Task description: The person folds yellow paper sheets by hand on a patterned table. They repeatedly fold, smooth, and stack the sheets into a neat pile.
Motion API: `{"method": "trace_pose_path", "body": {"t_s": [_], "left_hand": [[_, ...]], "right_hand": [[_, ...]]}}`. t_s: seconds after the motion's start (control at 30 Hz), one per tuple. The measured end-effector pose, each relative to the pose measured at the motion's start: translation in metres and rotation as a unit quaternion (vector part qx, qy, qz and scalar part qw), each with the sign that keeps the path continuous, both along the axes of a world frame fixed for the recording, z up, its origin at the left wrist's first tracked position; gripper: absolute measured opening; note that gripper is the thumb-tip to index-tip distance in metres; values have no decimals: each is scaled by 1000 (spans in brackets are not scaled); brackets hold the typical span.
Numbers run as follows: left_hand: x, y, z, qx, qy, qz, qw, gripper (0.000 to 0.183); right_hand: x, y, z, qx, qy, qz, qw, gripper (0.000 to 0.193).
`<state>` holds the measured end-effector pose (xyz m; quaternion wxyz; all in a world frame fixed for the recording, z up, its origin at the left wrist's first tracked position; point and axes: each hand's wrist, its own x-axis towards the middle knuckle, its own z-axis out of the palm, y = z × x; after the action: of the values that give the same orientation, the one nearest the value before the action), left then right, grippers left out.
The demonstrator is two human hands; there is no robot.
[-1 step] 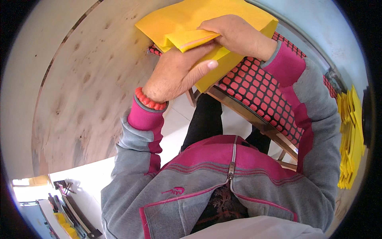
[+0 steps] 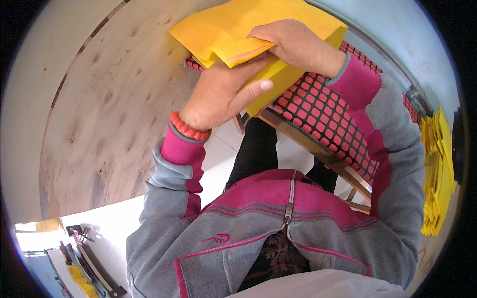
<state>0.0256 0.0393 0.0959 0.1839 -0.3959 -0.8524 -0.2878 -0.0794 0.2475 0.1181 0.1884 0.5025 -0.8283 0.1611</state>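
Note:
A piece of yellow felt-like cloth (image 2: 293, 15) lies over a surface with a red-and-black patterned cover, its near edge turned up in a fold with a pale line along it. My left hand (image 2: 218, 92), with a red bead bracelet (image 2: 188, 128) at the wrist, grips the cloth at this fold; the thumb sticks out and the fingers go out of sight under the cloth. From the right, my right hand (image 2: 295, 43) closes on the other end of the fold, its fingertips mostly hidden. Some yellow cloth hangs down below both hands.
The patterned cover (image 2: 323, 116) has a wooden frame (image 2: 303, 134) along its near side. A large wooden board (image 2: 99, 119) fills the left. Several yellow folded pieces (image 2: 437, 174) are stacked at the far right. More yellow pieces (image 2: 82, 280) show at the lower left.
My left hand has shifted very slightly to the right, and the folded edge has tilted a little with it. My right hand stays nearly in place.

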Motion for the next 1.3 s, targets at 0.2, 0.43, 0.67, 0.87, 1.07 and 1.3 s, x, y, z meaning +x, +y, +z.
{"method": "trace_pose_path", "body": {"t_s": [0.2,0.43,0.67,0.87,1.07,1.3], "left_hand": [[-1,-3,-5,-39,48,10,998,50],[1,-2,-12,-23,-17,50,998,39],[-7,15,-10,-24,12,38,999,45],[1,12,-11,-76,9,51,996,64],[2,11,-14,-102,37,80,991,64],[6,12,-12,-96,49,82,991,63]], "right_hand": [[4,41,31,-1,97,-3,995,28],[105,165,-3,-32,63,-47,996,30],[174,273,-91,-122,-82,-183,972,25],[186,317,-133,-152,-127,-217,956,22],[183,317,-130,-220,-187,-192,938,19],[173,322,-117,-258,-240,-197,915,22]]}}
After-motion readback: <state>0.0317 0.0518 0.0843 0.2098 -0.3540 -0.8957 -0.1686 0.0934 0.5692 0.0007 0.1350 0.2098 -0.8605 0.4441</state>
